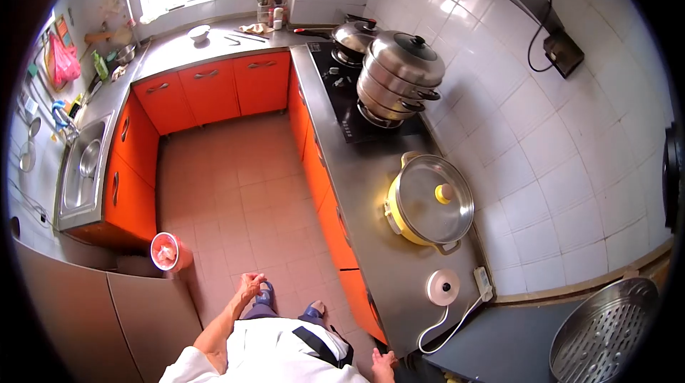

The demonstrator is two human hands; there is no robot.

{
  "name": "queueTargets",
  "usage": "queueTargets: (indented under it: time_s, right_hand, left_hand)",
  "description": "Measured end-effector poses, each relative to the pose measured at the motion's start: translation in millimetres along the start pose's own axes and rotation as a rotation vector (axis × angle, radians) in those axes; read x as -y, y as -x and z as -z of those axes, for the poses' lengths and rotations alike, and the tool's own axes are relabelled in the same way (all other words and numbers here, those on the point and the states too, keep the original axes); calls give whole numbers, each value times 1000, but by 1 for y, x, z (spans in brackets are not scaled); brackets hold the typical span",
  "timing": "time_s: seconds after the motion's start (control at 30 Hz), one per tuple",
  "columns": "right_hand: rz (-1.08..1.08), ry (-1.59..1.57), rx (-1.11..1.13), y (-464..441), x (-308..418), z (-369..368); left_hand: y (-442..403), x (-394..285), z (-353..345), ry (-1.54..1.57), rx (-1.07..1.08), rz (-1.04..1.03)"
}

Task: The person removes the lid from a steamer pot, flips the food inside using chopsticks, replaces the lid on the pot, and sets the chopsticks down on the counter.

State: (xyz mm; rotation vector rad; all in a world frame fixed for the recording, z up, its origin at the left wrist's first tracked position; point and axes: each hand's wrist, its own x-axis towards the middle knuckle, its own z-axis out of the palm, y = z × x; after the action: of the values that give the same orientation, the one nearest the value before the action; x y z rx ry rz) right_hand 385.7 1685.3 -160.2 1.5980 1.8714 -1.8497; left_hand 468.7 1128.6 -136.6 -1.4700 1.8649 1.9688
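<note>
My left hand [251, 284] hangs in front of my body above the tiled floor, near my blue slippers [265, 294]; its fingers look curled, and whether anything is in them is too small to tell. Low in the view, my right hand [384, 364] is beside the front corner of the steel counter [371, 240], fingers apart, holding nothing. On that counter stand a yellow electric pot [435, 201] with a glass lid and a small round pink device [443, 287] with a white cord.
A steamer [401, 72] and a lidded pan [354, 39] stand on the black stove. The sink [84, 169] is at left, with a waste bin [171, 253] on the floor below. A perforated steel tray [606, 333] lies at lower right. Orange cabinets [207, 90] line the counters.
</note>
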Motion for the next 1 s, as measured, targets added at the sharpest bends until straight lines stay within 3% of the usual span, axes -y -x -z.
queueTargets:
  time_s: [0.07,0.1,0.17,0.23,0.33,0.4,0.5,0.67,0.73,0.8,0.87,0.93,1.0]
  right_hand:
    - [-387,-223,218,26,16,-21]
    - [-346,-172,251,48,19,-42]
    - [-503,-176,532,61,20,-79]
    - [-420,-28,690,110,40,-132]
    - [-285,83,752,162,59,-198]
    - [-128,146,947,184,63,-234]
    - [40,323,972,232,77,-283]
    - [163,445,1050,288,73,-339]
    - [312,515,1043,314,67,-353]
    - [389,484,1102,303,40,-367]
    - [327,461,1158,326,49,-377]
    - [278,483,1203,316,53,-400]
    - [455,439,1263,311,62,-421]
  left_hand:
    - [0,9,4,39,-51,8]
    - [2,14,9,37,-113,41]
    - [6,16,25,-26,-200,135]
    - [-4,57,47,30,-212,186]
    - [-2,81,71,130,-253,266]
    - [-11,117,91,249,-284,455]
    - [-26,173,123,190,-294,487]
    - [-37,173,167,196,-404,589]
    - [-43,178,176,92,-360,526]
    - [-61,172,183,162,-319,591]
    - [-81,140,185,242,-287,642]
    - [-85,58,173,328,-128,477]
    - [-121,7,158,368,30,300]
